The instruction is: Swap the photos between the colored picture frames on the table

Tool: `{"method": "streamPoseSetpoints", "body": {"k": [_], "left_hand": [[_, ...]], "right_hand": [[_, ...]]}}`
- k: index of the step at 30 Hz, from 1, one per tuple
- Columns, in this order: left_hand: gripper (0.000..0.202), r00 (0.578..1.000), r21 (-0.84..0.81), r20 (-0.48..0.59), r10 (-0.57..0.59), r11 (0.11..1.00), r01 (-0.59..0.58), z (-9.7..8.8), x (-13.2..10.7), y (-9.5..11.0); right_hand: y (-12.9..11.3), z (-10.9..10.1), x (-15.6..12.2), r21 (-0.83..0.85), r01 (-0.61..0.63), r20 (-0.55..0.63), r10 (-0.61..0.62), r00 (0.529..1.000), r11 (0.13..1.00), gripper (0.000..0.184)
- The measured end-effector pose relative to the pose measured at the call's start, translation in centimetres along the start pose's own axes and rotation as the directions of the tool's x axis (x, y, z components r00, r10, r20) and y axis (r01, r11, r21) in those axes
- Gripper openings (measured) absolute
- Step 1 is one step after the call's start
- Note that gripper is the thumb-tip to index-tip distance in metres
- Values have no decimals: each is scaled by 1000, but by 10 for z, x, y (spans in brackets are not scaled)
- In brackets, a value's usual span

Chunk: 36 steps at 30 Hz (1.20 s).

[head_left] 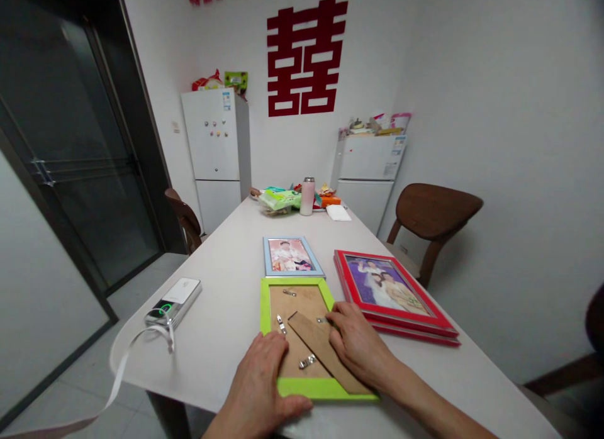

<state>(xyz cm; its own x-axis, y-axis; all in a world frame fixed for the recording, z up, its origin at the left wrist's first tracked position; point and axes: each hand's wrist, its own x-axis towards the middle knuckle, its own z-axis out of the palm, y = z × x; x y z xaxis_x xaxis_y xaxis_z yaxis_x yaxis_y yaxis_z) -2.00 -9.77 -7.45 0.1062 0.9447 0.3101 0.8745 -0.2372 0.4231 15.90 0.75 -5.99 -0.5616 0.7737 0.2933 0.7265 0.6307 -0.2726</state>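
Observation:
A lime-green picture frame (265, 307) lies face down on the table, showing its brown backing board (302, 307). Several small metal clips (307, 361) are fixed around the board, and a brown stand flap (314, 344) slants across it. My left hand (259, 376) grips the frame's lower left corner, its thumb along the near edge. At the right side, my right hand (361, 348) is closed over the frame's edge, fingers curled beside a clip (321, 320). Its fingertips are partly hidden, so I cannot tell whether they touch that clip.
Beyond the green frame lies a light-blue framed photo (267, 256). Stacked red frames (401, 288) stand close on the right. A power bank (179, 300) with a white strap (120, 370) lies left. Farther back are a pink bottle (307, 197) and snack bags (278, 200); chairs (434, 212) flank the table.

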Motion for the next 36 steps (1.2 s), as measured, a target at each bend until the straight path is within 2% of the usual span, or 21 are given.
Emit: {"method": "streamPoseSetpoints", "body": {"k": [2,4,8,12,18,22,26,30,36], "left_hand": [[71,1000,-18,-12,-3,1000,3,0,0,0],[72,1000,-29,-14,-6,1000,6,0,0,1],[68,1000,-19,-10,-1,1000,1,-3,1,4],[69,1000,2,-2,23,1000,-23,-2,1,2],[72,1000,13,7,11,1000,-11,1,1,0],[68,1000,-21,-3,9,1000,-9,-3,1,3],[60,1000,-85,-18,-11,996,10,-7,2,7],[58,1000,-147,-7,-29,989,28,-8,3,7],[59,998,-175,34,-47,983,52,-7,3,5]], "right_hand": [[-5,-1,-3,10,31,-21,-31,999,999,26],[-13,-3,-8,61,122,-28,-120,992,991,29],[-31,-9,-19,176,297,61,-312,948,938,25],[-36,-14,-23,176,344,116,-367,923,922,22],[-32,-18,-30,199,378,162,-410,897,904,24],[-33,-19,-30,226,356,149,-394,907,907,27],[-38,-10,-13,223,295,90,-321,943,929,28],[-45,5,14,143,249,103,-265,959,958,21],[-52,14,32,34,348,188,-348,919,937,19]]}}
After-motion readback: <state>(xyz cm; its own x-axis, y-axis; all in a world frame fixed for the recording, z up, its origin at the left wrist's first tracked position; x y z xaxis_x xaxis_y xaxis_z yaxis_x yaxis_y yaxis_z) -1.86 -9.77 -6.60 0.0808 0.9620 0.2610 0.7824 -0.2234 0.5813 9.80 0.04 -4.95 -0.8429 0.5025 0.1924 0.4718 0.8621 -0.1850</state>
